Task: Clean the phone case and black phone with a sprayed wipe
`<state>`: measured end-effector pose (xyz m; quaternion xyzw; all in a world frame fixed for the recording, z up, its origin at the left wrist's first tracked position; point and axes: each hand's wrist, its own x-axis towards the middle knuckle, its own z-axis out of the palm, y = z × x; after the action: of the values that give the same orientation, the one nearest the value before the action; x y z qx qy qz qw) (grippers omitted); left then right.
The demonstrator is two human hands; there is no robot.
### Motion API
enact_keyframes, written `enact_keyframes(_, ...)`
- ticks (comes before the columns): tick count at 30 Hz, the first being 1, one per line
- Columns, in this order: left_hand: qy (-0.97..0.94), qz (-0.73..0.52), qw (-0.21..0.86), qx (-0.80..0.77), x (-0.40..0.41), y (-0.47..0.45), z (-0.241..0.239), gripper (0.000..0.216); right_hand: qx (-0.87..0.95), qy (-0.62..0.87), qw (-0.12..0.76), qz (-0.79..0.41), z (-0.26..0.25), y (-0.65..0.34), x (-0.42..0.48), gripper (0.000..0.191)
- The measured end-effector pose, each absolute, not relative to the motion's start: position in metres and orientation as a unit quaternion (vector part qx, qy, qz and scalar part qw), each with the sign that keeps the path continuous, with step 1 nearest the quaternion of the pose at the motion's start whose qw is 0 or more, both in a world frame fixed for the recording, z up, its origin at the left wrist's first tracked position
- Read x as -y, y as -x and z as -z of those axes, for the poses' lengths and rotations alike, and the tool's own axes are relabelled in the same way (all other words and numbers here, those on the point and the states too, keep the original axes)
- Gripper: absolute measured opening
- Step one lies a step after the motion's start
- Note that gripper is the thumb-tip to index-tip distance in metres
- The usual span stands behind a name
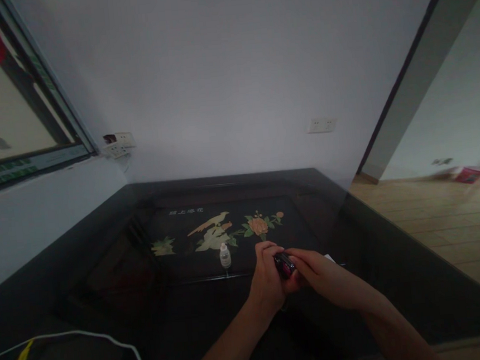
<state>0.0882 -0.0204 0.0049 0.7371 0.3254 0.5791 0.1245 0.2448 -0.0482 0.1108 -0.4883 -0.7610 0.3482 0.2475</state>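
My left hand (267, 275) and my right hand (322, 276) meet over the dark glass-topped table (193, 318). Both are closed around a small dark object with a pink part (285, 265), held between their fingers just above the tabletop. A small clear bottle with a white cap (225, 256) stands upright on the table a little to the left of my left hand. Something white (329, 258) peeks out from behind my right hand; I cannot make out what it is.
The tabletop bears an inlaid picture of a bird and flowers (219, 229). A white cable (89, 336) with a yellow tag lies at the near left. Wall sockets (321, 124) sit on the far wall; a window (11, 110) is on the left, wooden floor (436, 213) to the right.
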Motion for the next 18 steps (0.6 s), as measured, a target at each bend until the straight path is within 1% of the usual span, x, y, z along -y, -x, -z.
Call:
enact_keyframes(7,-0.721,-0.603,0.095,-0.327,0.0172,-0.0888,0.0016,0.049,0.764,0.488,0.247,-0.343,-0.1106,-0.2449,0.0471,0.035)
enact_keyframes(10,-0.716,-0.611,0.072,-0.329,0.0155,-0.0884,0.0042,0.052,0.765,0.488,0.234,-0.35,-0.1088,-0.247,0.0459,0.036)
enact_keyframes(13,-0.714,-0.628,0.047,-0.306,0.0129,-0.0883,0.0035,0.05,0.762,0.498,0.228,-0.345,-0.1071,-0.2492,0.0455,0.038)
enact_keyframes(18,-0.727,-0.629,0.031,-0.273,0.0125,-0.0881,-0.0004,0.049,0.766,0.493,0.246,-0.33,-0.1049,-0.2513,0.0441,0.037)
